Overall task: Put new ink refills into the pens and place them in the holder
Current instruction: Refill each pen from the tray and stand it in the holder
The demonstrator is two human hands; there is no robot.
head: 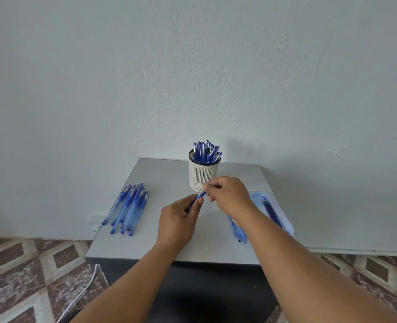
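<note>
a blue pen [200, 196] is pinched at both ends between the left hand [178, 220] and right hand [227, 197]. just beyond the hands a white slotted holder [202, 173] stands upright, packed with capped blue pens. loose pens [128, 208] lie heaped left of the left hand; dark refills [272, 212] lie in a clear tray [286, 220] right of the right hand.

Our single wide-angle view from the head, we look forward and slightly down, near the tabletop [169, 173] at arm's reach, wall [192, 66] filling our upper frame, patterned floor [29, 264] at our lower corners
</note>
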